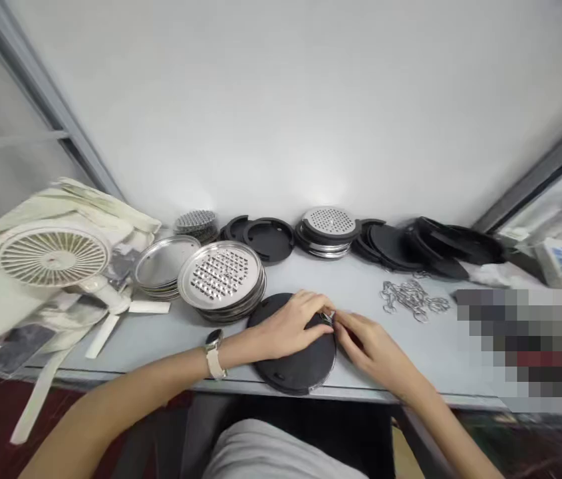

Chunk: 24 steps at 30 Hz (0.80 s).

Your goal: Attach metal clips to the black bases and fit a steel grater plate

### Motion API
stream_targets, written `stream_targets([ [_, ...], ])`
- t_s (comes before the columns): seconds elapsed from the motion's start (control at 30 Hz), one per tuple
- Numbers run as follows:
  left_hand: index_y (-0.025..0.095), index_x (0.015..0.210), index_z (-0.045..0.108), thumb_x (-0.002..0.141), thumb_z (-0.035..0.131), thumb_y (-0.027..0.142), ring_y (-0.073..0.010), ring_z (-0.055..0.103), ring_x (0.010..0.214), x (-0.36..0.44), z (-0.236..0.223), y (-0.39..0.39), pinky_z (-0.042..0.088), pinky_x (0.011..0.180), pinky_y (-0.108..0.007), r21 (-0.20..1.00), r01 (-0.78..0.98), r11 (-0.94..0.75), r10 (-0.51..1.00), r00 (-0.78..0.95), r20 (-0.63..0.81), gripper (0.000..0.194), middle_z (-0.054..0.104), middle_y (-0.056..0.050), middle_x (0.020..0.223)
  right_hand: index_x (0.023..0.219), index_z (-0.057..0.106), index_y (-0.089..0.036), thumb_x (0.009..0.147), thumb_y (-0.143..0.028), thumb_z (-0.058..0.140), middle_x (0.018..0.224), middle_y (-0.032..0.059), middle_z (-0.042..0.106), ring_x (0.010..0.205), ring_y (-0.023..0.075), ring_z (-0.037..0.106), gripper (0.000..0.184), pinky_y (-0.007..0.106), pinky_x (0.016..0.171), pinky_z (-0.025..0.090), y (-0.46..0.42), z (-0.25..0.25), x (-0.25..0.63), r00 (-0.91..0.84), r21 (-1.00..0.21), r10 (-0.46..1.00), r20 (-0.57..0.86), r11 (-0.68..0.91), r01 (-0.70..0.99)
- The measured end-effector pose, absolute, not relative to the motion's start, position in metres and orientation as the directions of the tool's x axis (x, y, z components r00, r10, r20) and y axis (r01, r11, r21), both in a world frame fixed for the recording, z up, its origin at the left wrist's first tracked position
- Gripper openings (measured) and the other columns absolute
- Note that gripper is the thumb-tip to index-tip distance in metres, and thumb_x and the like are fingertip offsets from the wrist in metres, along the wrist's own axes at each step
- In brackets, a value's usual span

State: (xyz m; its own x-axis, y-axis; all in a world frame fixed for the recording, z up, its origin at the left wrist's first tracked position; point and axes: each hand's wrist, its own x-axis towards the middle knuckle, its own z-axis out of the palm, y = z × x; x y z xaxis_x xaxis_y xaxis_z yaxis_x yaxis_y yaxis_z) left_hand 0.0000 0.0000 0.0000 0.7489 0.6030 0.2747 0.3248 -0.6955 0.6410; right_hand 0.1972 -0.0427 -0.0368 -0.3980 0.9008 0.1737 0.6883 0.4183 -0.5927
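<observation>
A round black plastic disc (293,366) lies near the table's front edge, with a slot near its lower left. My left hand (290,326) rests over it from the left, thumb and fingers closing around a small shiny wire hook (328,319) at the disc's upper right edge. From the right, my right hand (368,342) meets it there, its fingertips pinched together at the same hook. Fingers partly cover the hook. A heap of similar loose wire hooks (413,298) lies to the right. Left of the disc stands a stack of round metal grater plates (221,276).
Plain metal discs (165,263) are stacked at left, beside a white fan (54,256). Along the back wall are a pile of smaller grater plates (195,221), black rings (269,239), a stack topped by a perforated plate (330,221), and several black discs (395,246).
</observation>
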Motion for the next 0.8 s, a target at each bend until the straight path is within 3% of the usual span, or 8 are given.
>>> stream_targets([
  [0.8,0.020,0.108,0.052,0.088,0.055,0.018,-0.0194,0.055,0.102,0.0010,-0.0078,0.0032,0.044,0.093,-0.033,0.720,0.257,-0.644,0.613,0.737,0.285,0.020,0.057,-0.006,0.107,0.080,0.045,-0.021,0.096,-0.025,0.036,0.065,-0.0015,0.051,0.057,0.0147,0.049,0.019,0.025,0.056,0.034,-0.0418,-0.0370,0.1939,-0.359,-0.536,0.914,0.188,0.401,0.743],
])
